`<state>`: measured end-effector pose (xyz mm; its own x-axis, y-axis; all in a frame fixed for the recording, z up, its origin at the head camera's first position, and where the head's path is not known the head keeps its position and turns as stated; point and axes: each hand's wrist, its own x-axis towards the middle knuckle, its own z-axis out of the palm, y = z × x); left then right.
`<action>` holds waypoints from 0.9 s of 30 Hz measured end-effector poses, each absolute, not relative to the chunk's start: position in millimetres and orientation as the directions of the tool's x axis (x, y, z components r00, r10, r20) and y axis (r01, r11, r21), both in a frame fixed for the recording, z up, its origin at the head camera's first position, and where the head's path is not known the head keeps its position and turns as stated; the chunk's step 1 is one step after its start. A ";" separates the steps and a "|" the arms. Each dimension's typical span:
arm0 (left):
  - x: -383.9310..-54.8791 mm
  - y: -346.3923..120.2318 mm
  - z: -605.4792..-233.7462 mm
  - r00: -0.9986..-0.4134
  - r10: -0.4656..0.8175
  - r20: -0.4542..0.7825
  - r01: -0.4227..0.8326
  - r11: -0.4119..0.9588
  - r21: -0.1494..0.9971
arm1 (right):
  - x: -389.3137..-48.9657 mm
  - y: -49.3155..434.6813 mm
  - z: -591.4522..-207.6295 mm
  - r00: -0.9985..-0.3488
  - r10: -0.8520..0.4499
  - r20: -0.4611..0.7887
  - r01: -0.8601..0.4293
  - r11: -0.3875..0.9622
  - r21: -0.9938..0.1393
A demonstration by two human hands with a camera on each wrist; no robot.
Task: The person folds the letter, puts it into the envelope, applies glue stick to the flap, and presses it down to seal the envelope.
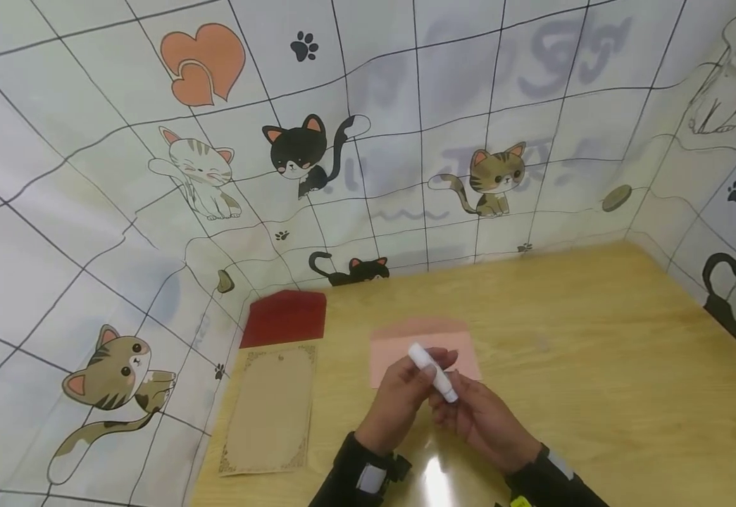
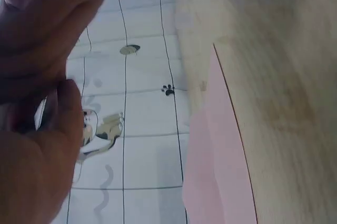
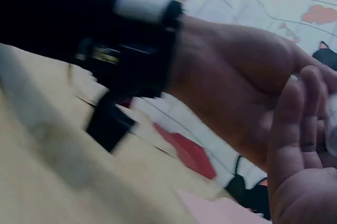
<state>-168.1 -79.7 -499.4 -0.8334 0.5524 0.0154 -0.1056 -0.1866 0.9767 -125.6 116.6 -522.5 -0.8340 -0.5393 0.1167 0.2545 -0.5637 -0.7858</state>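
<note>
A white glue stick is held at a slant between my two hands over the table. My left hand grips its body, the thumb lying along it. At the lower end, the fingers of my right hand pinch the stick. The right wrist view catches only a sliver of the white stick at its edge, beside the right fingers. Just behind the hands, a pink envelope lies with its flap raised, partly covered by the left hand. In the left wrist view, fingers hide the stick.
To the left, a tan sheet with an ornate border lies on the wooden table. A dark red envelope lies behind it, by the wall. Cat-printed cloth stands along the back and both sides.
</note>
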 end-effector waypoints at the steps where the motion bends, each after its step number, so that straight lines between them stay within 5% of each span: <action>1: -166.7 -77.5 -500.3 -0.840 0.542 0.014 -0.113 -0.200 0.973 | -122.5 117.0 -524.3 -0.822 -0.559 0.109 0.286 -0.571 -0.770; 5: -161.4 -71.3 -504.0 -0.872 0.490 0.004 -0.109 -0.202 0.973 | -112.4 119.4 -530.6 -0.803 -0.588 0.097 0.362 -0.612 -0.703; 11: -152.2 -55.5 -507.4 -0.944 0.327 -0.052 -0.136 -0.238 0.962 | -106.8 114.1 -535.7 -0.947 -0.320 0.021 0.154 -0.509 -0.847; 15: -146.9 -45.1 -510.2 -0.979 0.181 -0.092 -0.140 -0.271 0.952 | -104.5 101.7 -536.2 -0.991 -0.021 0.135 -0.134 -0.057 -0.989; 18: -145.7 -40.6 -512.5 -0.991 0.107 -0.082 -0.113 -0.320 0.941 | -105.2 94.5 -535.4 -0.890 0.085 0.448 -0.362 0.465 -0.808; 20: -146.4 -39.5 -513.1 -0.995 0.081 -0.052 -0.077 -0.342 0.937 | -107.8 92.6 -532.3 -0.795 0.090 0.600 -0.405 0.657 -0.635; 22: -148.2 -41.1 -513.0 -0.996 0.078 -0.036 -0.062 -0.356 0.933 | -109.7 94.2 -526.4 -0.819 0.053 0.572 -0.442 0.577 -0.687; 24: -150.2 -45.4 -512.1 -0.994 0.106 -0.028 -0.065 -0.365 0.929 | -109.8 100.1 -519.4 -0.914 -0.067 0.399 -0.403 0.227 -0.886; 27: -153.6 -54.0 -509.7 -0.981 0.191 -0.040 -0.108 -0.361 0.926 | -109.1 110.8 -511.6 -0.952 -0.290 0.098 0.018 -0.373 -0.928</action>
<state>-153.6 -54.0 -509.7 -0.9808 0.1910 -0.0397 -0.1078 -0.3607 0.9264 -109.1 110.8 -511.6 -0.9519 -0.2903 0.0980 0.0181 -0.3725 -0.9278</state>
